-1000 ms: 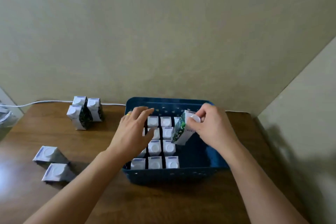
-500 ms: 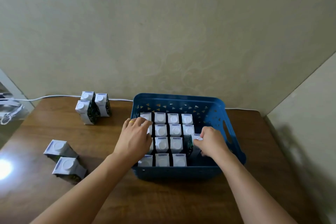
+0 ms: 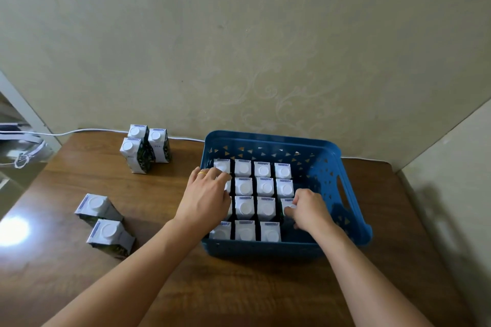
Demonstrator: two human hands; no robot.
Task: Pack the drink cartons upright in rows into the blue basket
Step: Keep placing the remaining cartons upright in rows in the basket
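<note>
At about nine o'clock on the wooden bench point(image 3: 66, 268), a white cable point(image 3: 87, 130) is being seen running along the wall edge. Two drink cartons point(image 3: 105, 223) are lying tipped near eight o'clock, caps toward the camera, one just beside the other. Three upright cartons point(image 3: 144, 148) are standing clustered and touching at about eleven o'clock, well apart from the tipped pair.

The left hand point(image 3: 203, 200), with a gold ring point(image 3: 201, 173) being worn on one finger, is being laid over the leftmost column of packed cartons point(image 3: 252, 199) in the blue basket point(image 3: 353, 194), its fingers bent loosely and resting on the carton tops; whether anything is being gripped cannot be told.

The basket is sitting at roughly one o'clock on the bench, near the wall. Upright white-capped cartons are being held in it in rows, filling its left and middle part, while its right side is being left bare.

The right hand point(image 3: 309, 210) is being curled round the top of a carton point(image 3: 288, 204) at the right end of the third row, with the fingers pinching beside its cap.
</note>
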